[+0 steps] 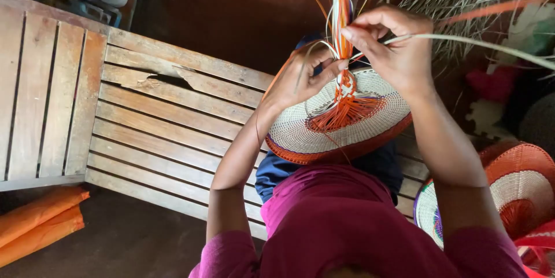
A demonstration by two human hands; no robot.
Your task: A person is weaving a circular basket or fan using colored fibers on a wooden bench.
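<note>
Magenta cloth (341,220) fills the lower foreground, with a woven fan (341,119) held just beyond it over the lap. A cream oval face is seen, edged in orange, with orange strands spreading from its centre. Its handle bundle (341,0) of orange and white strips points away from the camera, up the picture. The left hand (298,78) is closed on the handle's base, thumb pressed against it. The right hand (393,43) is pinched narrow around a pale strip (480,43) running rightward. A slatted wooden counter (144,116) lies beneath.
</note>
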